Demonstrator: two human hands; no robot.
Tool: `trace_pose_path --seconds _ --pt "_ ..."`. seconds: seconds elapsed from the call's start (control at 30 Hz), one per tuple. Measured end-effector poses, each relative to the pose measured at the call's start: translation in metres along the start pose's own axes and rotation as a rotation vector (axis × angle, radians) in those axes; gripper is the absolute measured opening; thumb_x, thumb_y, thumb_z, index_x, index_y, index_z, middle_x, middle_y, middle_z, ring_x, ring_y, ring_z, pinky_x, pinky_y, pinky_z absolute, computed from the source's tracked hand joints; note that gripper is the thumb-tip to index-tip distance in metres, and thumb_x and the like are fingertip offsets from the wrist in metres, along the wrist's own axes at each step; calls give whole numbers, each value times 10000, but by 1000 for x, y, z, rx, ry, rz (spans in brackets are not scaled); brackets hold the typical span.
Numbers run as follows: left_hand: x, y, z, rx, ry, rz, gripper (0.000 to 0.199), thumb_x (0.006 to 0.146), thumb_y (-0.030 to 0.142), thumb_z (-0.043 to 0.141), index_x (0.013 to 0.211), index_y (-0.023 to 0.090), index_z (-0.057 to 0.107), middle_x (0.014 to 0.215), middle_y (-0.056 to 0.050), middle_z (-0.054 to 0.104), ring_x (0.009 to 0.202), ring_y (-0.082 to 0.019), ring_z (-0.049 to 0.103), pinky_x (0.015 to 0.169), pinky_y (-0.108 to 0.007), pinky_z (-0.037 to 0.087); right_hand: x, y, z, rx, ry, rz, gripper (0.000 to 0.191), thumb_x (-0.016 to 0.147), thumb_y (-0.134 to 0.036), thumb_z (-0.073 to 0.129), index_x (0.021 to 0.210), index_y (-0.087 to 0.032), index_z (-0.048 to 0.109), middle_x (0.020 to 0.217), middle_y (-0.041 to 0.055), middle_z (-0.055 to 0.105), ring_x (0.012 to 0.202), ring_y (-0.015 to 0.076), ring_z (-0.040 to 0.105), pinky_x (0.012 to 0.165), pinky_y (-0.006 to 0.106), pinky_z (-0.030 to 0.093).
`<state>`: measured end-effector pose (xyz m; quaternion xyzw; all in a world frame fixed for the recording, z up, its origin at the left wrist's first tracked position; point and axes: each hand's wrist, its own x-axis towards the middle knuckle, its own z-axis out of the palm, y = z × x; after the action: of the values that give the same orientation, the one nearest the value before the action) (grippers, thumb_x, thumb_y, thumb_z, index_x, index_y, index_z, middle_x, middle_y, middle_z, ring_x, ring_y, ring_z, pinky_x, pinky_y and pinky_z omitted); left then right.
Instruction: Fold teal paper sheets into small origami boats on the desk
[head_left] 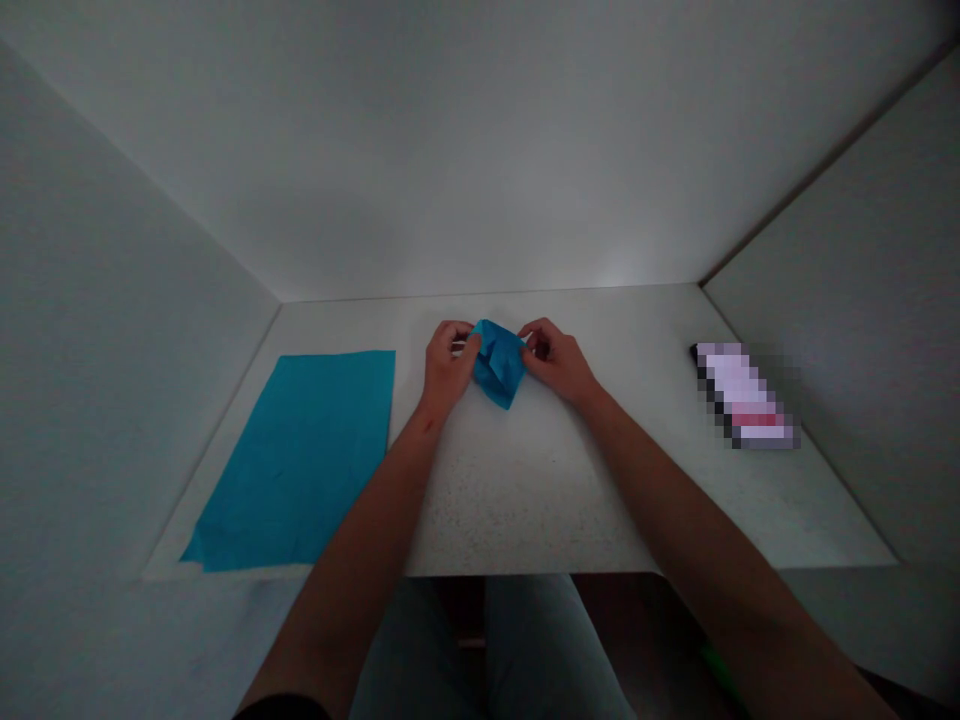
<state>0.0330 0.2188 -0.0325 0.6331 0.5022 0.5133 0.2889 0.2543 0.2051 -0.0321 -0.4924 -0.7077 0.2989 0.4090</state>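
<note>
Table: white table [540,510], walled at the sides and back.
Left of fingers: flat blue sheet [296,460] is laid out, seemingly kept clear of the hands.
Left hand [448,368]: fingers are clenched on the paper.
Between fingers: crumpled blue paper [496,362] is gripped from both sides, apparently to steady it.
Right hand [556,362]: fingers are likewise clenched on it.
Right of fingers: blurred flat object [742,395] is set aside near the wall.
</note>
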Motion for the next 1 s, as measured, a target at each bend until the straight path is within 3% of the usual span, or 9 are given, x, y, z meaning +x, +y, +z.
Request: trace_pose_path --seconds 0.1,0.23,0.4,0.57,0.67,0.77,0.83,0.9,1.0 --pt "4 2 -2 -90 18 -25 260 1037 448 585 905 229 632 948 -47 715 898 -178 674 804 -299 569 1 0 0 9 31 -4 268 882 -352 648 1131 -254 625 779 -31 626 601 135 488 601 284 399" --pt "7 -1 -5 -193 88 -76 360 1037 546 587 858 235 572 785 -6 624 726 -155 593 661 -272 513 -2 -6 -1 23 20 -76 290 891 -335 644 1168 -254 626 771 -37 608 615 138 499 615 285 415" --pt "0 6 -5 -122 165 1 403 1046 643 569 982 245 574 822 -6 621 734 -152 593 678 -277 513 -6 -17 0 -103 11 -171 294 914 -302 639 1203 -270 675 785 -14 643 654 157 541 666 308 453" --pt "-8 10 -2 -57 -24 61 564 901 671 774 1221 234 618 1039 -65 738 898 -198 707 809 -329 586 -6 -19 -1 -183 162 -252 243 949 -262 574 1133 -267 732 838 26 655 708 187 577 721 350 488" --pt "-5 1 2 -119 -143 -24 455 959 657 704 1095 222 695 961 -63 767 854 -210 729 779 -343 608 -4 -17 -4 -179 226 -295 204 991 -251 538 1027 -264 739 843 41 635 734 201 583 745 372 502" --pt "-1 -9 6 -208 -207 -111 486 1041 661 559 955 215 733 857 -54 771 808 -216 742 771 -360 631 -1 -14 -5 -168 240 -283 220 1020 -242 516 1023 -257 736 887 51 616 757 204 583 744 373 511" --pt "0 -10 7 -253 -217 -97 485 1063 635 529 1044 216 773 967 -76 814 915 -241 782 850 -395 654 0 -12 -4 -188 262 -262 191 1014 -288 570 1101 -250 736 979 69 599 813 215 588 753 381 522" --pt "0 -6 6 -256 -226 -15 450 1079 580 525 1240 243 777 1235 -95 817 1169 -272 774 1027 -457 634 2 -9 -2 -230 300 -241 236 981 -373 664 1169 -246 728 1051 84 564 907 243 592 799 408 537" --pt "-5 4 3 -192 -266 147 457 1093 504 514 1450 291 703 1556 -66 669 1485 -267 604 1260 -521 486 4 -6 -1 -260 331 -215 287 933 -464 740 1115 -245 717 1016 71 527 949 266 575 849 441 537"
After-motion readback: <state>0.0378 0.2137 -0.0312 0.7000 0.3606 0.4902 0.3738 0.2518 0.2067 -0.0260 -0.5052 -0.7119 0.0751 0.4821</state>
